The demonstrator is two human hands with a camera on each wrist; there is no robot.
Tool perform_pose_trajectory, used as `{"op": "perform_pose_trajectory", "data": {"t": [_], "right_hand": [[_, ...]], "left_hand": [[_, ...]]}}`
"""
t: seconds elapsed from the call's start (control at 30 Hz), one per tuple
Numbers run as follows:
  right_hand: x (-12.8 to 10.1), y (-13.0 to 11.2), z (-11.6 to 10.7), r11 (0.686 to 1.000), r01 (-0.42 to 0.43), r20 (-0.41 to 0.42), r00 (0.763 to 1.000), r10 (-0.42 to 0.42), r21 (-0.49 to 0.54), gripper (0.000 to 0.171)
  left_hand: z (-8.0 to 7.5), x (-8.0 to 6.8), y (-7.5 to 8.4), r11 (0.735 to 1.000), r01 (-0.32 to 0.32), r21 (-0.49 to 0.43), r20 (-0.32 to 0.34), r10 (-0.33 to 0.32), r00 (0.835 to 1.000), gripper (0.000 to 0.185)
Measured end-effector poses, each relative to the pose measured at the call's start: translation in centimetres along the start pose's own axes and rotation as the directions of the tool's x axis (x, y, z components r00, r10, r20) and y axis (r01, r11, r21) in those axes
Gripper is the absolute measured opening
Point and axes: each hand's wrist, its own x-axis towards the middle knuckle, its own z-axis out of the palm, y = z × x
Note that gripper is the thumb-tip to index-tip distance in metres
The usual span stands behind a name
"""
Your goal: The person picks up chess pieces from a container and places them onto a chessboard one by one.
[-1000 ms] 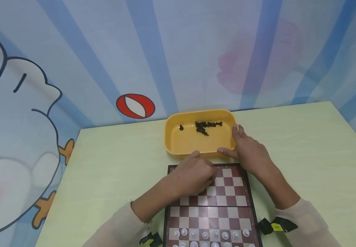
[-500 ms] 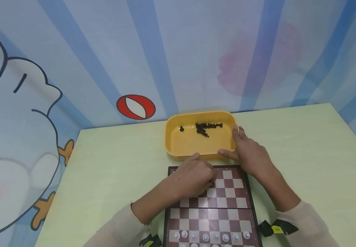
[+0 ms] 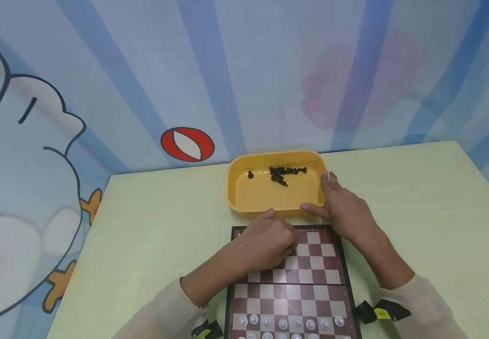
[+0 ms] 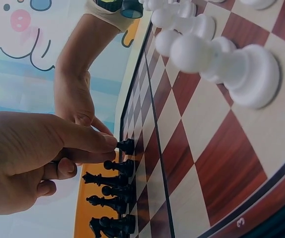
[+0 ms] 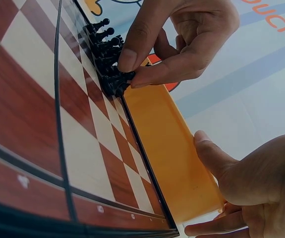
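Note:
In the head view, my left hand (image 3: 265,242) reaches over the far half of a chessboard (image 3: 292,292). The left wrist view shows its thumb and forefinger pinching the top of a small black chess pawn (image 4: 127,146), whose base meets the board. Beside it stand several black pieces (image 4: 113,192) near the board's far edge. My right hand (image 3: 348,209) rests at the right front corner of a yellow tray (image 3: 252,200), fingers and thumb straight against it. Black chess pieces (image 3: 284,171) lie in the tray.
White chess pieces (image 3: 283,324) stand on the board's near end. The pale table (image 3: 164,226) extends to both sides of the board. Behind the tray rises a blue striped wall (image 3: 265,94) with cartoon prints.
Both hands hold nearly the same places. The head view shifts only slightly; the tray, board and pieces in it look unmoved.

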Motion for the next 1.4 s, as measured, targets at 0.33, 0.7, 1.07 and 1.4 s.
{"op": "perform_pose_trajectory", "data": {"t": [0.33,0.7,1.07,1.4], "right_hand": [[0.0,0.2,0.0,1.000,-0.008,0.017,1.000,0.008,0.002,0.108],[0.1,0.1,-0.2,1.000,-0.003,0.012,1.000,0.003,0.007,0.108],[0.0,0.0,0.0,1.000,0.001,0.003,1.000,-0.001,0.000,0.108],[0.1,0.0,0.0,1.000,-0.001,0.002,1.000,0.001,-0.002,0.108]], "left_hand": [[0.0,-0.1,0.1,1.000,0.005,-0.006,0.005,-0.005,1.000,0.006],[-1.0,-0.5,0.1,1.000,0.014,-0.021,0.001,-0.014,1.000,0.010],[-2.6,-1.0,-1.2,0.995,0.050,-0.085,-0.063,-0.056,0.996,0.009],[-4.6,-0.7,-3.3,0.992,0.091,-0.084,-0.135,-0.102,0.986,0.010]]}}
